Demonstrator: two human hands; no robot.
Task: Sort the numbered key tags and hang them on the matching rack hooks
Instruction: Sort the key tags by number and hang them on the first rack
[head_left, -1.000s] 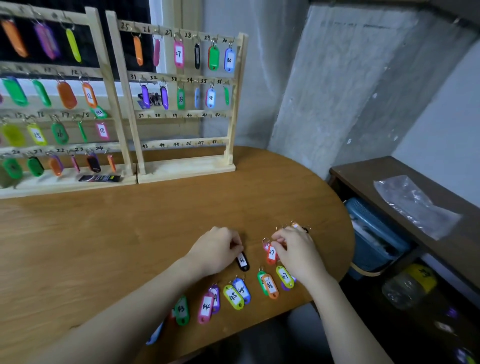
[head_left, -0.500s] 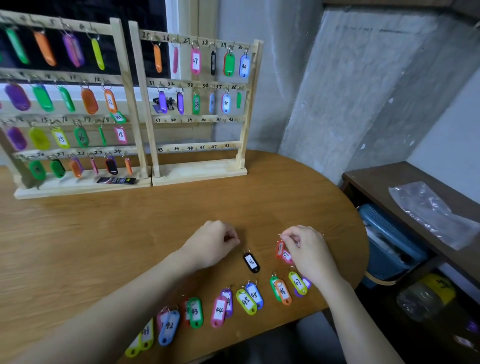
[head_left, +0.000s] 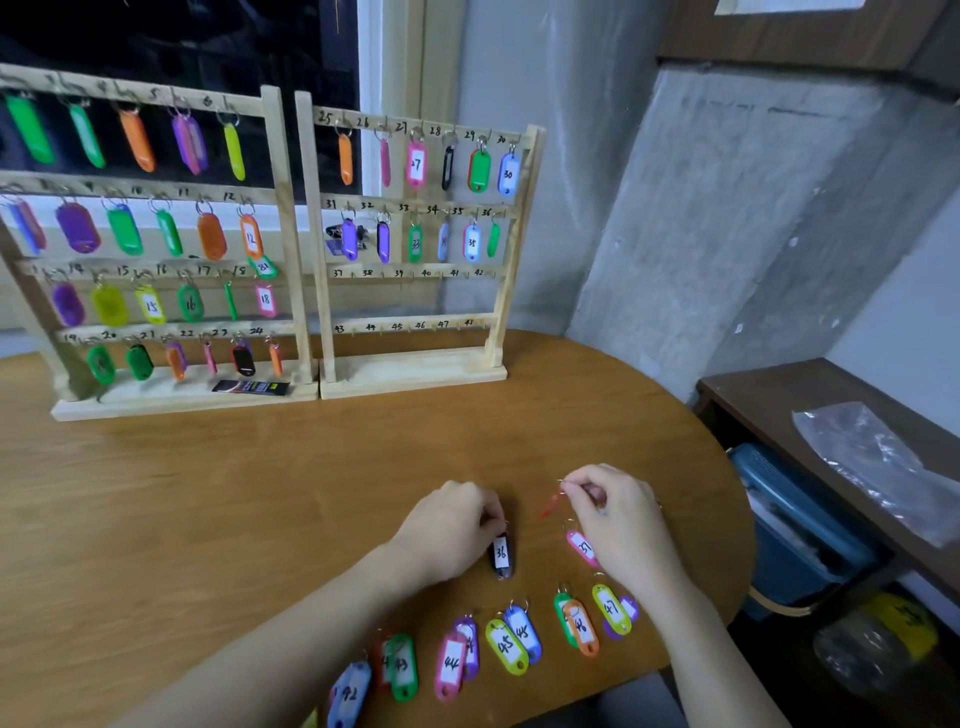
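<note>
Two wooden racks stand at the table's back: the left rack (head_left: 291, 249) is full of coloured tags, the right rack (head_left: 511, 244) has tags on its top two rows and bare hooks on rows 37–48. My left hand (head_left: 449, 527) pinches the ring of a black tag marked 36 (head_left: 502, 556) lying on the table. My right hand (head_left: 615, 512) pinches the ring of a red tag (head_left: 550, 506), lifted and blurred. A pink tag marked 37 (head_left: 583, 546) lies under that hand. Several tags numbered 42–47 (head_left: 506, 647) lie in a row near the front edge.
The round wooden table (head_left: 208, 493) ends close behind my right hand. A dark shelf (head_left: 769, 389) to the right carries a plastic bag (head_left: 872, 457); a blue box (head_left: 789, 514) sits below it. A small black packet (head_left: 249, 387) lies on the left rack's base.
My left hand has come back onto the black tag 36 and pinched its ring. My right hand has lifted a red tag by its ring off the pink 37 tag.
</note>
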